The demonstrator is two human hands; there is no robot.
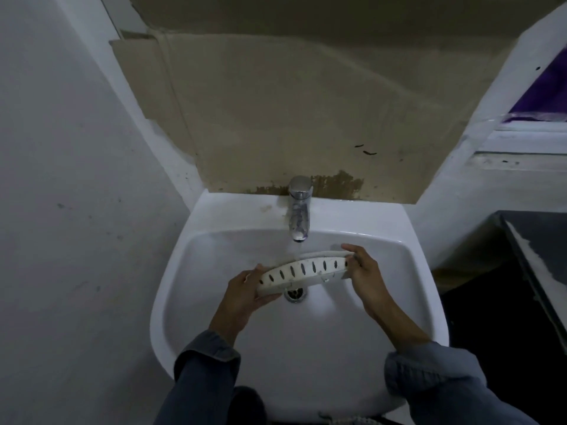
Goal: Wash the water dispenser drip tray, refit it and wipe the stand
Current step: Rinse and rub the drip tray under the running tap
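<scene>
1. sleeves point(208, 357) nearest the lens, grey-blue cloth pushed back up both forearms and bunched in soft folds.
2. holding the drip tray point(303, 269) by both ends over the bowl of the sink point(196, 240), just above the drain point(295, 294) and right under the tap point(299, 210).
3. left hand point(245, 289) wrapped round the left end, fingers beneath and thumb over the edge.
4. right hand point(365, 271) pinching the right end, thumb and fingertips closed on it.
5. tray slantwise across the bowl, slotted face turned up toward the camera, left end nearer the body.
6. thin stream of water point(294, 250) falling from the spout onto the back edge of the tray, near its middle.
7. by the look of it, washing under way at the rinsing stage; no soap, sponge or cloth in sight.
8. refitting the tray and wiping the stand both left to do; stand nowhere in view.
9. tray: off-white plastic, long and curved like a shallow crescent, with a row of dark oval slots along the top; looks dull and perhaps a little marked, though too dim to be sure of dirt.
10. sink: glossy white ceramic, rounded and deep; drain a small metal ring.
11. tap: short chrome body, spotted with pale dried drops.
12. behind the tap, a sheet of brown cardboard point(276, 118) flat against the wall, matt, stained dark along its bottom edge.
13. off to the right, the corner of a dark counter point(537, 240) with a pale scuffed strip.
</scene>
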